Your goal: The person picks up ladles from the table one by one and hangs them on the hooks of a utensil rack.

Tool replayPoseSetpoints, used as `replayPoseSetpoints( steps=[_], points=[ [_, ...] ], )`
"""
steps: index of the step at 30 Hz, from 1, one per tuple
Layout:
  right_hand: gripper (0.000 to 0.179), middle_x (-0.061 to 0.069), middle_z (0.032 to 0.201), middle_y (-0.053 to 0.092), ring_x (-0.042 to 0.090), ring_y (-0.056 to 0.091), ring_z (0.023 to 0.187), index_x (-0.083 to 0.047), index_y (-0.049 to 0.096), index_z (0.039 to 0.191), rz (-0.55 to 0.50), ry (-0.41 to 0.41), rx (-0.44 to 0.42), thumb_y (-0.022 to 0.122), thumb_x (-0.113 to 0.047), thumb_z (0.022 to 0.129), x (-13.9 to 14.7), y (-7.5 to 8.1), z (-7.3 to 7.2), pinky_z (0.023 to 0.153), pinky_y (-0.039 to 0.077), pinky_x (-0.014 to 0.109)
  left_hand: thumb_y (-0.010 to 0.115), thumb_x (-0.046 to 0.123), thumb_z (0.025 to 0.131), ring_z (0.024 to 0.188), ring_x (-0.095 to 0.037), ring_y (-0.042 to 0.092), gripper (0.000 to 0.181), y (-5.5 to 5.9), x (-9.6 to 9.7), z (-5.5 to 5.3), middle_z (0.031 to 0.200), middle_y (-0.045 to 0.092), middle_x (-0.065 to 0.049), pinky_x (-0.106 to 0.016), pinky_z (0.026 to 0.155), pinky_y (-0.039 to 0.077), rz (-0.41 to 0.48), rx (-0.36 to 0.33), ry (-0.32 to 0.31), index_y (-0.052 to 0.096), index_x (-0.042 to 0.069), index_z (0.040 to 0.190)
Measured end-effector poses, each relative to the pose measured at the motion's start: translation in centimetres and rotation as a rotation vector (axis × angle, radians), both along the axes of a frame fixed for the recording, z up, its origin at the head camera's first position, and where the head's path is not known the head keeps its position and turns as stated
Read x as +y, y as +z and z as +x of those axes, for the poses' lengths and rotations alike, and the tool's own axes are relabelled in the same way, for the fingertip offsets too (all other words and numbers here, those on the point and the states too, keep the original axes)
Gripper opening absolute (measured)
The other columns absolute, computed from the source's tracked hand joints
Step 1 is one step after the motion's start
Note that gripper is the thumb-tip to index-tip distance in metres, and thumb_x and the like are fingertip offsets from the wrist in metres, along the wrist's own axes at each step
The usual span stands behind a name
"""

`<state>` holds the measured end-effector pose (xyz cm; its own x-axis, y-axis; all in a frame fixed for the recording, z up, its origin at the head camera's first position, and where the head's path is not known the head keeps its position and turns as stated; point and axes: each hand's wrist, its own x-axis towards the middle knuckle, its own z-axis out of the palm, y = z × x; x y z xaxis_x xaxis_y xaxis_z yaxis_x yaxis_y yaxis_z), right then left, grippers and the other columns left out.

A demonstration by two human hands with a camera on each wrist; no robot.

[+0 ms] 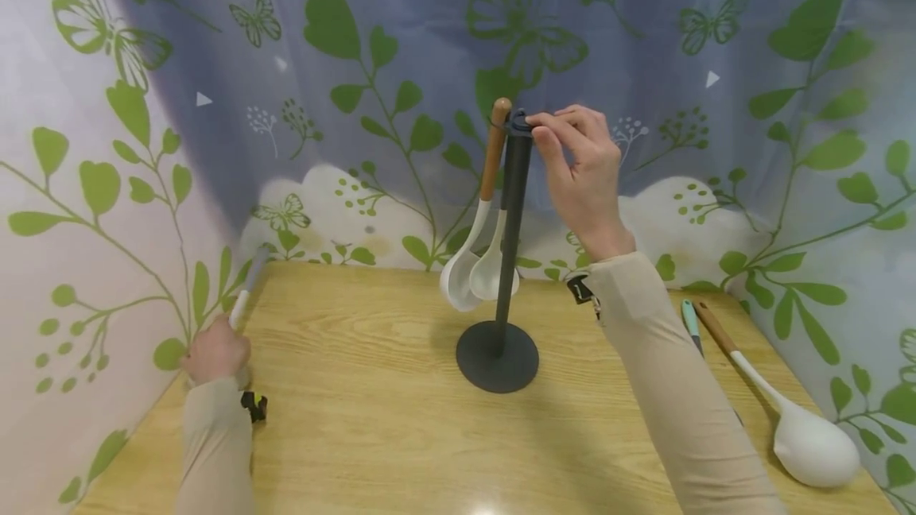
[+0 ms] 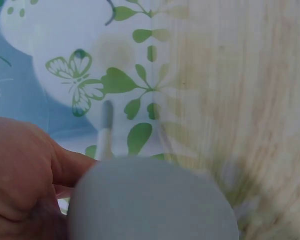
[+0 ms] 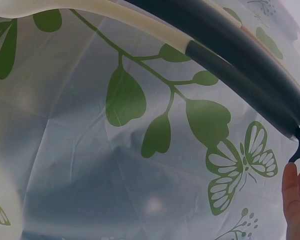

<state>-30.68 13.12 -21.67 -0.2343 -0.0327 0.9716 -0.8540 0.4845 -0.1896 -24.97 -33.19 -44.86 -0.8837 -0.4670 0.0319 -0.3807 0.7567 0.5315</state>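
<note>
My left hand [image 1: 217,350] grips a utensil with a white shaft and grey handle [image 1: 248,284] at the table's left edge. Close to the camera in the left wrist view is its pale rounded head [image 2: 155,200]; its exact kind cannot be told. At the top of a dark utensil stand [image 1: 517,197], my right hand [image 1: 583,165] pinches the hooked head with thumb and forefinger. A white ladle with a brown handle [image 1: 494,149] hangs there, beside a white spoon-like utensil with a dark handle [image 1: 488,272], partly hidden by the post.
On the table's right side lie a large white ladle with a brown handle [image 1: 816,443] and a utensil with a mint-green handle end [image 1: 690,316], partly behind my right sleeve. A leaf-patterned curtain [image 1: 401,38] surrounds the wooden table [image 1: 343,388].
</note>
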Motion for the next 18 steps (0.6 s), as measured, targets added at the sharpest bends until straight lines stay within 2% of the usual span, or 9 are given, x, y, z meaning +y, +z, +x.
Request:
replayPoseSetpoints(
  steps=[2, 4, 6, 8, 10, 13, 18],
  points=[
    [0.061, 0.017, 0.089, 0.066, 0.031, 0.059, 0.103, -0.005, 0.077, 0.101, 0.0, 0.004, 0.002, 0.048, -0.058, 0.094, 0.0, 0.0, 0.0, 0.092, 0.045, 0.041, 0.037, 0.008, 0.095, 0.113, -0.062, 0.045, 0.04, 0.1, 0.0, -0.1, 0.119, 0.05, -0.042, -0.077, 0.098, 0.027, 0.015, -0.001, 0.002, 0.04, -0.009, 0.131],
    [0.061, 0.017, 0.089, 0.066, 0.031, 0.059, 0.103, -0.005, 0.077, 0.101, 0.0, 0.005, 0.005, 0.048, -0.057, 0.094, 0.0, -0.1, -0.1, 0.093, 0.045, 0.041, 0.033, 0.009, 0.098, 0.107, -0.061, 0.049, 0.037, 0.2, 0.1, -0.1, 0.114, 0.052, -0.041, -0.074, 0.093, 0.034, 0.021, 0.018, 0.004, 0.039, -0.009, 0.13],
    [0.061, 0.016, 0.089, 0.066, 0.031, 0.059, 0.103, -0.005, 0.077, 0.102, 0.003, 0.002, 0.006, 0.048, -0.057, 0.094, 0.0, -0.1, -0.1, 0.094, 0.045, 0.041, 0.032, 0.011, 0.101, 0.099, -0.057, 0.054, 0.037, 0.3, 0.2, -0.2, 0.109, 0.054, -0.04, -0.068, 0.084, 0.043, 0.025, 0.054, 0.002, 0.038, -0.01, 0.132],
    [0.06, 0.017, 0.09, 0.066, 0.031, 0.059, 0.103, -0.004, 0.077, 0.102, 0.01, -0.007, 0.01, 0.048, -0.057, 0.095, 0.1, -0.1, -0.1, 0.094, 0.046, 0.041, 0.032, 0.013, 0.103, 0.089, -0.053, 0.058, 0.038, 0.5, 0.4, -0.3, 0.103, 0.055, -0.038, -0.06, 0.07, 0.048, 0.024, 0.089, 0.002, 0.038, -0.01, 0.133],
    [0.06, 0.017, 0.091, 0.067, 0.032, 0.059, 0.104, -0.004, 0.077, 0.103, 0.024, -0.019, 0.015, 0.047, -0.055, 0.096, 0.1, -0.1, -0.2, 0.094, 0.046, 0.042, 0.032, 0.014, 0.104, 0.083, -0.05, 0.059, 0.04, 0.6, 0.7, -0.4, 0.099, 0.056, -0.036, -0.052, 0.061, 0.048, 0.033, 0.126, 0.002, 0.037, -0.01, 0.135],
    [0.059, 0.017, 0.091, 0.067, 0.031, 0.059, 0.104, -0.004, 0.077, 0.103, 0.025, -0.021, 0.011, 0.047, -0.055, 0.096, 0.1, 0.0, -0.1, 0.094, 0.046, 0.041, 0.031, 0.018, 0.106, 0.08, -0.049, 0.059, 0.042, 0.7, 1.1, -0.5, 0.096, 0.056, -0.036, -0.05, 0.059, 0.047, 0.035, 0.175, 0.008, 0.036, -0.008, 0.139],
    [0.06, 0.016, 0.09, 0.067, 0.031, 0.059, 0.104, -0.005, 0.077, 0.102, 0.012, -0.015, 0.001, 0.047, -0.056, 0.095, 0.1, 0.0, -0.1, 0.095, 0.046, 0.041, 0.033, 0.02, 0.107, 0.07, -0.044, 0.058, 0.041, 0.8, 1.9, -1.0, 0.088, 0.058, -0.033, -0.047, 0.054, 0.045, 0.002, 0.301, 0.012, 0.041, -0.008, 0.134]
  ],
)
